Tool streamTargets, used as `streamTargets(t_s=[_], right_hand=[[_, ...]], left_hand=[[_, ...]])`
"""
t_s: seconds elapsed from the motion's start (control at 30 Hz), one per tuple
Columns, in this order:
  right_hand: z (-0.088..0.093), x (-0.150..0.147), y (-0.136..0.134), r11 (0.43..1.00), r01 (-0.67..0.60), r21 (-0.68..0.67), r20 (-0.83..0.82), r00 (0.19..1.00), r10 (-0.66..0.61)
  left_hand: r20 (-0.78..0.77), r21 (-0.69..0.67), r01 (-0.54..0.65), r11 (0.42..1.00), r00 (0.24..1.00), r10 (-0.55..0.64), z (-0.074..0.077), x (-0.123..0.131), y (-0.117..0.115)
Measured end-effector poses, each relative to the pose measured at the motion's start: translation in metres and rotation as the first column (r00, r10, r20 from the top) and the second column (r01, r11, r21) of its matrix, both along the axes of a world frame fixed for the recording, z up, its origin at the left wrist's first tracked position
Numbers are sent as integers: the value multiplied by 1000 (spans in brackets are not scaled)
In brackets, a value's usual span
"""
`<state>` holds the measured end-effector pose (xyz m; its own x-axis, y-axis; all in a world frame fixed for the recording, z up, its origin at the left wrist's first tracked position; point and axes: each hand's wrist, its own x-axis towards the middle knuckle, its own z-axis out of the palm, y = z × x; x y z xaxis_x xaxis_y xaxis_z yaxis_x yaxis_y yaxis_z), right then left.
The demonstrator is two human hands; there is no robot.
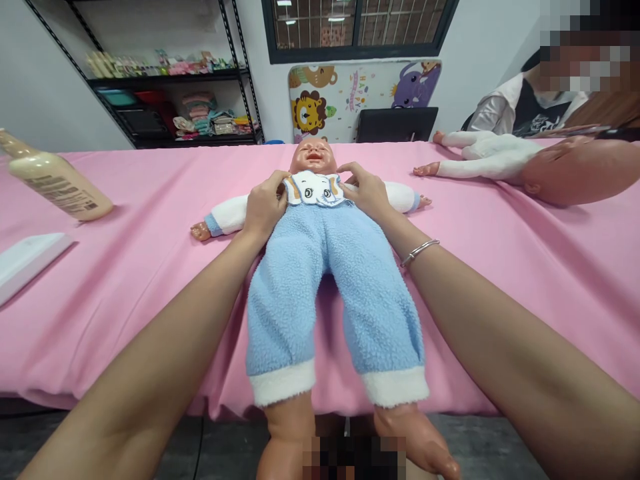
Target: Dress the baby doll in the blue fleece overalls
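The left hand (264, 205) is grasping one edge of the white elephant-print bib (314, 189), the right hand (365, 191) is grasping the opposite edge, and the blue fleece-suited vinyl baby doll (320, 293) is lying beneath both hands on the pink-sheeted table (150, 320).

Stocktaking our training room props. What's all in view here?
Doll: one, blue and white, on its back mid-table
Elephant bib: one, white, on doll's chest
Table cover: one, pink, under the doll
Bottle: one, cream, lying at left
Flat box: one, white, at left edge
Second doll: one, white-clad, right table end
Co-worker: one, black-and-white top, beyond second doll
Wire shelf: one, black, back wall
Play mat: one, multicoloured, against back wall
Window: one, dark-framed, above mat
Left hand: one, on doll's chest
Right hand: one, on doll's chest, bracelet at wrist
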<state>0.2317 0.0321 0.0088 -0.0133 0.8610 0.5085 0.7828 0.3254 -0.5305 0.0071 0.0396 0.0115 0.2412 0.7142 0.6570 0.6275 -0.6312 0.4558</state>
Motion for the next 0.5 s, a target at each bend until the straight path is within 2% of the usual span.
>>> streamTargets(t_s=[0.1, 0.2, 0.37, 0.5], right_hand=[[6, -2, -5, 999, 21, 25, 221, 975, -26], [8, -3, -5, 997, 69, 36, 340, 937, -77], [9, -7, -4, 994, 110, 26, 366, 924, -112], [12, -10, -1, 988, 157, -3, 356, 923, -146]], left_hand=[[-52, -20, -53, 998, 997, 51, 5, 2, -5], [-89, -11, -118, 993, 989, 116, 4, 1, -2], [-131, -119, -238, 964, 966, 223, 2, 1, 10], [-289, -181, -349, 919, 912, 289, 15, 8, 18]])
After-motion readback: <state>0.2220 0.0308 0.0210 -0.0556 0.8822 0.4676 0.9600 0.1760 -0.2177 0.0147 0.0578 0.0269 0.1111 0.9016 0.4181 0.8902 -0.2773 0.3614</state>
